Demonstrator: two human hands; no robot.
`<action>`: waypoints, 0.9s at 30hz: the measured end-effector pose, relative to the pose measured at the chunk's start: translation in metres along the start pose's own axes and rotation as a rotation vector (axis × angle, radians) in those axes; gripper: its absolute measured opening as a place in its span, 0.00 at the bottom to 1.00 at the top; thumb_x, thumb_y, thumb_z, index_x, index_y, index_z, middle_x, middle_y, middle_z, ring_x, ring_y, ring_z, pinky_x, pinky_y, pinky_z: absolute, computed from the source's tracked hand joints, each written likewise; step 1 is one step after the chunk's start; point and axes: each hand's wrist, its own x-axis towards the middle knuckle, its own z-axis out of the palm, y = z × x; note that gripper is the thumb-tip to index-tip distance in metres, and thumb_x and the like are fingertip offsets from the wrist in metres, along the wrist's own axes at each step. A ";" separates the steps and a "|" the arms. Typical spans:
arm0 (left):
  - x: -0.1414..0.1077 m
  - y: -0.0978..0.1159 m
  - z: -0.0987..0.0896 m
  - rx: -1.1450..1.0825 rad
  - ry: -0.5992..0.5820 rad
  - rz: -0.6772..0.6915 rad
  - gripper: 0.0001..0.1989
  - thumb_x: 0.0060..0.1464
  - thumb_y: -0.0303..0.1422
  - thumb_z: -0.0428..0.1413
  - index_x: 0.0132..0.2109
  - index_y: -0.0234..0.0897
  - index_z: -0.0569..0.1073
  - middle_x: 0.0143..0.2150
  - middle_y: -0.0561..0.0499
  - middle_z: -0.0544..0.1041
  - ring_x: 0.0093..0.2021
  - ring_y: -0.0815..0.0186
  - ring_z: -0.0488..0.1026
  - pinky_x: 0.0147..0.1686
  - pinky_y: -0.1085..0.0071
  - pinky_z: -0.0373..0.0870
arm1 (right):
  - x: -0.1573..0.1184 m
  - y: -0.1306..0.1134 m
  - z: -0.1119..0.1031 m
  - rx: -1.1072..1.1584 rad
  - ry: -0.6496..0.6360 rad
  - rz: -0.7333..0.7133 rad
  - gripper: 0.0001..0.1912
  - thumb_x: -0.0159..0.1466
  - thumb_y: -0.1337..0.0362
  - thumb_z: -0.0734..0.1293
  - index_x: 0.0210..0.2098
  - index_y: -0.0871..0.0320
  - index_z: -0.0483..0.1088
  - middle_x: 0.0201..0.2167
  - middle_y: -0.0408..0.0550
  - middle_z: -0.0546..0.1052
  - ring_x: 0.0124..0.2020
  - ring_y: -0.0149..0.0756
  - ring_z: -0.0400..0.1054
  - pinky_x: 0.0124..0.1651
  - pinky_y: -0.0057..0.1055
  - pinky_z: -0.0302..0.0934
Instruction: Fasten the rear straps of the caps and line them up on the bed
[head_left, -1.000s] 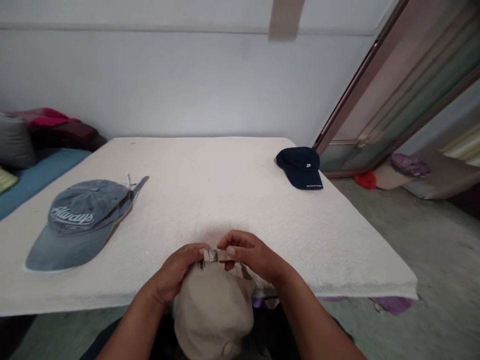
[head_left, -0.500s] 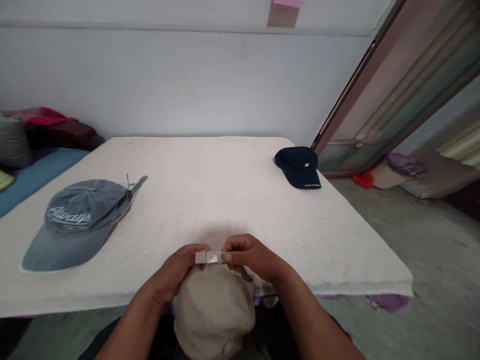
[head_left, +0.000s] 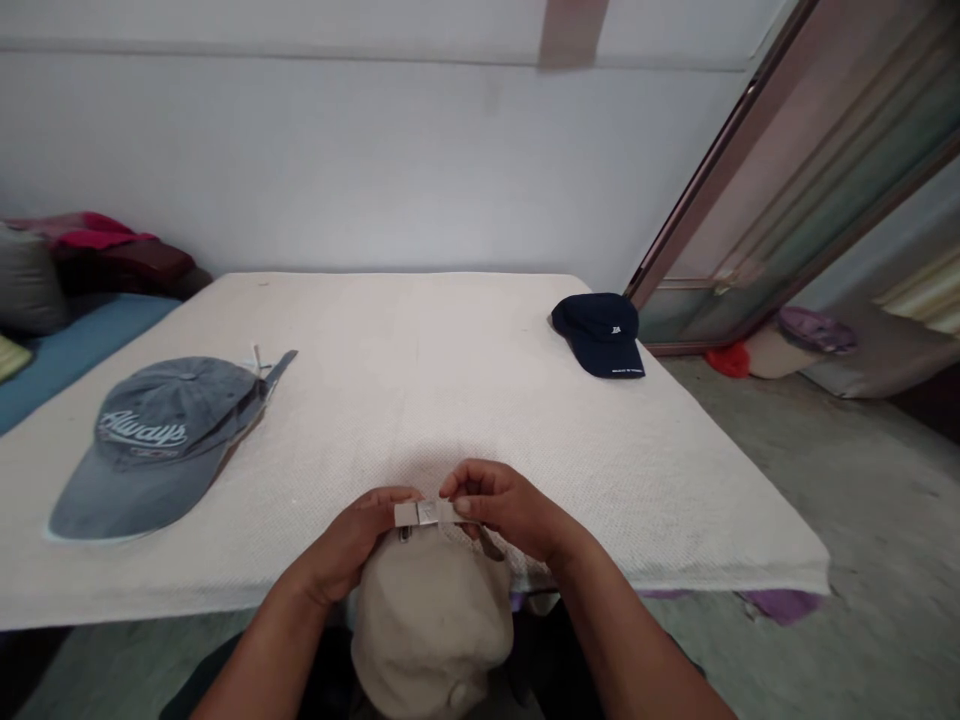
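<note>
A beige cap is held at the table's near edge, its back strap with a metal buckle facing up. My left hand grips the strap's left end, fingers partly hidden behind it. On the right side of the buckle, my right hand pinches the strap between thumb and fingers. To the left lies a grey-blue cap with white lettering. A navy cap rests near the far right corner.
A cream cloth covers the table, with a pale wall behind it. Cushions and dark red fabric lie at the far left. Beyond the right edge are a sliding door and a purple item on the floor.
My right thumb has shifted slightly right along the strap, and its fingers have lifted a little. The view has moved slightly.
</note>
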 end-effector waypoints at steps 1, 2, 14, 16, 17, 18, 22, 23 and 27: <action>0.000 0.000 0.001 0.007 0.002 0.000 0.09 0.45 0.35 0.59 0.32 0.35 0.77 0.27 0.50 0.76 0.25 0.66 0.67 0.27 0.71 0.61 | 0.001 0.001 0.000 0.008 0.015 -0.020 0.09 0.55 0.65 0.69 0.35 0.59 0.69 0.24 0.39 0.67 0.22 0.24 0.59 0.25 0.23 0.53; 0.000 0.001 0.001 0.011 0.000 0.002 0.09 0.45 0.35 0.59 0.32 0.35 0.77 0.27 0.49 0.76 0.25 0.65 0.68 0.27 0.71 0.61 | 0.001 0.002 0.000 0.013 0.021 -0.040 0.09 0.54 0.65 0.69 0.35 0.59 0.69 0.24 0.39 0.67 0.22 0.25 0.60 0.26 0.24 0.53; -0.002 -0.006 -0.004 0.013 -0.041 0.077 0.07 0.44 0.29 0.62 0.35 0.38 0.79 0.32 0.50 0.79 0.30 0.66 0.71 0.34 0.71 0.63 | 0.007 0.006 0.009 0.018 -0.022 -0.084 0.07 0.54 0.65 0.70 0.32 0.60 0.69 0.24 0.39 0.67 0.23 0.24 0.59 0.27 0.24 0.53; -0.001 -0.005 -0.002 -0.009 -0.057 0.062 0.06 0.46 0.30 0.60 0.34 0.37 0.78 0.30 0.50 0.77 0.29 0.67 0.69 0.32 0.71 0.62 | 0.006 0.007 0.008 0.012 -0.031 -0.081 0.09 0.54 0.64 0.70 0.32 0.59 0.69 0.24 0.39 0.67 0.23 0.25 0.59 0.28 0.24 0.53; -0.001 -0.004 -0.002 -0.019 -0.063 0.058 0.05 0.47 0.31 0.59 0.33 0.36 0.78 0.29 0.50 0.77 0.28 0.67 0.68 0.31 0.72 0.62 | 0.006 0.007 0.007 0.006 -0.033 -0.080 0.09 0.54 0.63 0.70 0.33 0.59 0.69 0.24 0.39 0.67 0.23 0.25 0.59 0.28 0.24 0.53; 0.000 -0.004 -0.001 -0.025 -0.066 0.055 0.05 0.48 0.31 0.59 0.33 0.36 0.78 0.29 0.51 0.76 0.27 0.67 0.68 0.31 0.72 0.61 | 0.006 0.007 0.007 -0.001 -0.035 -0.079 0.09 0.55 0.62 0.70 0.33 0.59 0.69 0.24 0.39 0.67 0.23 0.25 0.59 0.28 0.24 0.53; 0.002 -0.003 0.001 -0.038 -0.084 0.049 0.05 0.48 0.30 0.57 0.33 0.35 0.77 0.27 0.52 0.75 0.26 0.68 0.66 0.30 0.72 0.60 | 0.005 0.005 0.008 -0.043 -0.024 -0.076 0.11 0.56 0.59 0.70 0.33 0.60 0.69 0.24 0.39 0.66 0.23 0.24 0.57 0.27 0.24 0.52; 0.002 -0.004 0.002 -0.044 -0.090 0.043 0.05 0.48 0.30 0.57 0.32 0.35 0.77 0.27 0.52 0.74 0.26 0.68 0.66 0.30 0.72 0.60 | 0.005 0.005 0.009 -0.059 -0.022 -0.073 0.11 0.56 0.59 0.70 0.33 0.60 0.70 0.24 0.39 0.66 0.23 0.24 0.57 0.27 0.24 0.52; 0.004 -0.006 0.005 -0.060 -0.103 0.003 0.04 0.48 0.30 0.57 0.30 0.34 0.76 0.25 0.52 0.74 0.25 0.69 0.65 0.28 0.72 0.59 | 0.007 0.006 0.011 -0.115 -0.005 -0.081 0.11 0.54 0.60 0.71 0.33 0.60 0.70 0.24 0.39 0.66 0.24 0.25 0.56 0.28 0.23 0.52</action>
